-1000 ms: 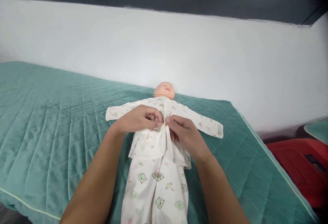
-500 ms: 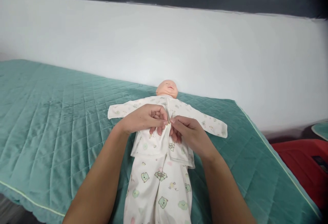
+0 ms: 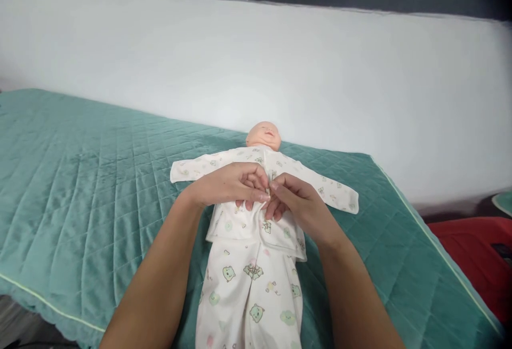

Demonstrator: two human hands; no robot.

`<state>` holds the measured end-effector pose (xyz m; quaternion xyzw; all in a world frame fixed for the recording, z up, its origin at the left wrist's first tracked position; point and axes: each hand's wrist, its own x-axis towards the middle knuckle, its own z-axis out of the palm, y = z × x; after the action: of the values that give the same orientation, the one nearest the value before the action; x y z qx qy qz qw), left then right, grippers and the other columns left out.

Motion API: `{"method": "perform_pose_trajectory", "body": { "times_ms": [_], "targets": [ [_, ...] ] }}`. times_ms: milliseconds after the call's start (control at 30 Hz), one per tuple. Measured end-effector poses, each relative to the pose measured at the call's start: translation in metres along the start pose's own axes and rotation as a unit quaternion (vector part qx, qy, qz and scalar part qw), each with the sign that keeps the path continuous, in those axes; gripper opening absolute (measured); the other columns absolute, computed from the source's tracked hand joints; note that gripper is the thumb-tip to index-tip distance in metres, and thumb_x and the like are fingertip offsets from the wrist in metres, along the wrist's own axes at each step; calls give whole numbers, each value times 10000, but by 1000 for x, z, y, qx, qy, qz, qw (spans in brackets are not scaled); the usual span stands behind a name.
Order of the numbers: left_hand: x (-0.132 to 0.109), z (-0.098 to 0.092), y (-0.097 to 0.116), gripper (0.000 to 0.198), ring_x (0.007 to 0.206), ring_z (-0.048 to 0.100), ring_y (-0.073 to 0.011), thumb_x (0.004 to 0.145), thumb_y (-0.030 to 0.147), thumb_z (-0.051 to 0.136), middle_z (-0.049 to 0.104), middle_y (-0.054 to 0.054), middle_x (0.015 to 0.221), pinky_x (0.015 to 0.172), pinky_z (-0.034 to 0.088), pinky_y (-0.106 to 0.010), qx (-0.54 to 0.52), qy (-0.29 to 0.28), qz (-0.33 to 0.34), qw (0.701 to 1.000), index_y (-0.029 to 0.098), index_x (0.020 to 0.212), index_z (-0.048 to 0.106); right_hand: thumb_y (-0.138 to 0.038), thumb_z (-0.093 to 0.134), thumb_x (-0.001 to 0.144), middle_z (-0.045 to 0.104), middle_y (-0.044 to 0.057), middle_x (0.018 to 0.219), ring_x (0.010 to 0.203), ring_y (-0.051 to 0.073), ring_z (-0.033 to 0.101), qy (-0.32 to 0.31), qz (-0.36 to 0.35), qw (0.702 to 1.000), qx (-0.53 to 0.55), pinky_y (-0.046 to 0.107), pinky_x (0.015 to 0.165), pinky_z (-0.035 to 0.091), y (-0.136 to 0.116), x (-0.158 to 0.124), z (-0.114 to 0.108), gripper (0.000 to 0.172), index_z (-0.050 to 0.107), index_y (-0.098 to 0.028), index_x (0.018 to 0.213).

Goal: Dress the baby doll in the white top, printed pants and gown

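A baby doll point(image 3: 264, 135) lies on its back, dressed in a white printed shirt point(image 3: 230, 226) and matching printed pants point(image 3: 256, 301). Both sleeves stretch out to the sides. Over the middle of the chest, my left hand point(image 3: 236, 184) pinches the shirt's front edge between thumb and fingers. My right hand point(image 3: 294, 200) is closed on the other front edge, its thumb and forefinger almost touching the left fingertips. Whatever fastener sits between the fingertips is mostly hidden. Below the hands the shirt's front edges hang down over the top of the pants.
A green quilted cover point(image 3: 100, 194) spreads under the doll, with pale piping along its edge. A white wall point(image 3: 200, 61) rises right behind the doll's head. To the right of the bed stands a red object point(image 3: 472, 253), partly cut off.
The right hand's fingertips have shifted slightly up along the shirt's front, while the left hand stays nearly in place. The whole view has tilted a little.
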<state>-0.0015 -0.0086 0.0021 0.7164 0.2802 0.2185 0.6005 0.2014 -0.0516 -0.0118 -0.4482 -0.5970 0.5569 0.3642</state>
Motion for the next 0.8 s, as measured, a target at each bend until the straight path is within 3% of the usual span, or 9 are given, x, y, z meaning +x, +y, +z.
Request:
{"method": "perform_pose_trajectory", "body": {
  "times_ms": [233, 400, 600, 800],
  "targets": [
    [-2, 6, 6, 153, 664, 599, -114, 813, 277, 650, 632, 16, 737, 504, 439, -180, 65, 35, -31, 997, 209, 915, 558, -485, 531, 957, 725, 33, 740, 645, 150, 697, -4, -7, 1000, 8, 229, 579, 523, 2, 0, 0, 311, 565, -198, 843],
    [-6, 2, 1, 152, 639, 619, -119, 806, 224, 646, 620, 25, 695, 537, 497, -207, 29, 45, -47, 997, 210, 910, 536, -419, 574, 943, 745, 36, 814, 644, 154, 703, -10, -8, 1000, 12, 236, 572, 520, 2, 1, 2, 206, 548, -216, 970],
    [-6, -5, -8, 241, 614, 641, -120, 787, 271, 725, 651, -5, 733, 574, 541, -245, -55, 26, -13, 998, 178, 924, 550, -410, 623, 910, 736, 28, 777, 630, 154, 686, -18, -9, 1000, -15, 250, 577, 516, 3, 1, 2, 276, 536, -223, 1094],
    [-7, -6, -9, 189, 619, 661, -123, 785, 139, 652, 657, -2, 730, 569, 526, -226, -44, 28, -17, 999, 178, 948, 564, -325, 672, 872, 706, -10, 771, 655, 148, 672, -25, 3, 999, -23, 265, 615, 524, 0, -2, 3, 355, 526, -256, 1188]
  ]
}}
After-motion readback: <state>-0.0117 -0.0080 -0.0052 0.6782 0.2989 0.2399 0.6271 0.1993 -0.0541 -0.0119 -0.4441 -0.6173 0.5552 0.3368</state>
